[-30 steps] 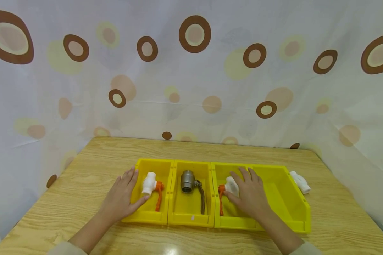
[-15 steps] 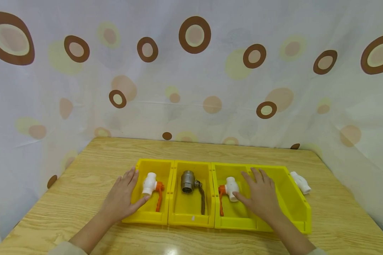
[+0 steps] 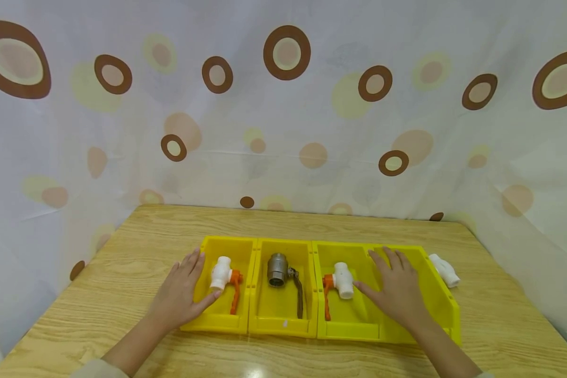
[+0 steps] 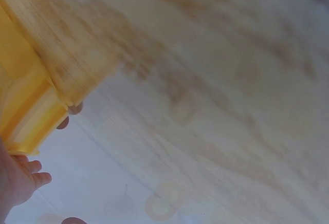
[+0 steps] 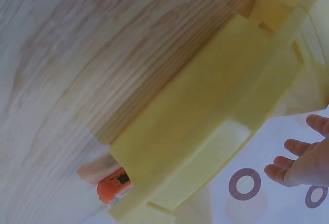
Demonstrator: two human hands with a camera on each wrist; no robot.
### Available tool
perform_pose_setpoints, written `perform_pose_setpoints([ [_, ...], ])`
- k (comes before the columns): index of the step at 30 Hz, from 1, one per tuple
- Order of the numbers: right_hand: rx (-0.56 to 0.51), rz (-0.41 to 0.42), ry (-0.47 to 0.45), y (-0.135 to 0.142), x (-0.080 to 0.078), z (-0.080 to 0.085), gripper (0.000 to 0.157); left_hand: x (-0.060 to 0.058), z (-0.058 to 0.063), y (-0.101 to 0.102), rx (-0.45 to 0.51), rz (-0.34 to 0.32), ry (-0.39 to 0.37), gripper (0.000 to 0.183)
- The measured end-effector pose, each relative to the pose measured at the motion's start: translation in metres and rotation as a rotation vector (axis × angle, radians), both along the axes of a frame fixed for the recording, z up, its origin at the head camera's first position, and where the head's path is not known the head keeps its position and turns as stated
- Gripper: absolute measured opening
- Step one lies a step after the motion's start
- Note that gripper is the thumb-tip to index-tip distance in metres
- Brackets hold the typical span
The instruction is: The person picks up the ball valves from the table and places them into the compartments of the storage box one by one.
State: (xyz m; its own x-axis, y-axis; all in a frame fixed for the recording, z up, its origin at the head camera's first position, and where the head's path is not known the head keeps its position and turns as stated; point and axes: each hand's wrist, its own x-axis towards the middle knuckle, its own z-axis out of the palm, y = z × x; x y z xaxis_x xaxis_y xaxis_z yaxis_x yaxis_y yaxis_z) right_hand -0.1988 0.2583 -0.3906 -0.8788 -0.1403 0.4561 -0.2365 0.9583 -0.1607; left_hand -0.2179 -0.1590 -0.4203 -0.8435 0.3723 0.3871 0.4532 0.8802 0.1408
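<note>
My left hand (image 3: 179, 289) rests with straight fingers along the outer side of the left yellow bin (image 3: 214, 323); its thumb reaches over the front of that bin. Inside lies a white plastic ball valve (image 3: 221, 273) with an orange lever. A metal ball valve (image 3: 277, 270) with a dark lever is in the neighbouring bin. Another white ball valve (image 3: 343, 281), its orange lever to the left, lies in the bin further right. My right hand (image 3: 399, 289), fingers spread and holding nothing, is over the rightmost bin (image 3: 437, 299), thumb tip near that valve.
The yellow bins stand side by side on a wood-grain table (image 3: 283, 223). Just outside the right bin wall lies one more white valve (image 3: 444, 270); the right wrist view shows an orange lever (image 5: 113, 185) by a bin. A dotted curtain (image 3: 312, 121) hangs behind the table.
My right hand has moved to the right, away from the white valve in the third bin, which now shows whole. The left hand has stayed in place.
</note>
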Motion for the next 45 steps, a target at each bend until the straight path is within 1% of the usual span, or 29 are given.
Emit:
perform_pose_setpoints([
  [3,-0.027,-0.013,-0.025,0.005,0.001,0.003,0.068,0.000,0.000,0.000,0.001,0.001,-0.004,0.082],
  [7,-0.061,-0.021,-0.033,0.012,0.002,0.003,0.066,0.000,0.000,0.000,-0.002,0.001,0.000,0.082],
  [11,-0.089,-0.011,-0.012,0.017,0.003,0.003,0.063,0.000,0.000,0.000,-0.004,0.001,0.008,0.082],
  [15,-0.091,-0.006,0.024,0.023,0.004,0.004,0.062,0.000,-0.001,0.000,-0.005,0.002,0.005,0.082],
  [28,-0.125,-0.052,0.016,0.045,0.005,0.008,0.063,0.000,-0.002,-0.001,-0.009,0.006,0.005,0.082],
  [32,-0.146,-0.079,-0.007,0.055,0.005,0.008,0.063,0.000,-0.002,-0.001,-0.008,0.004,0.011,0.082],
  [37,-0.184,-0.093,-0.034,0.072,0.005,0.008,0.064,0.001,-0.001,0.000,-0.014,0.000,0.022,0.083],
  [42,-0.233,-0.109,-0.037,0.094,0.004,0.008,0.066,0.000,0.001,-0.001,-0.039,0.010,-0.008,0.084],
  [45,-0.261,-0.130,-0.050,0.108,0.003,0.005,0.066,0.000,0.002,-0.001,-0.050,0.012,-0.019,0.085],
])
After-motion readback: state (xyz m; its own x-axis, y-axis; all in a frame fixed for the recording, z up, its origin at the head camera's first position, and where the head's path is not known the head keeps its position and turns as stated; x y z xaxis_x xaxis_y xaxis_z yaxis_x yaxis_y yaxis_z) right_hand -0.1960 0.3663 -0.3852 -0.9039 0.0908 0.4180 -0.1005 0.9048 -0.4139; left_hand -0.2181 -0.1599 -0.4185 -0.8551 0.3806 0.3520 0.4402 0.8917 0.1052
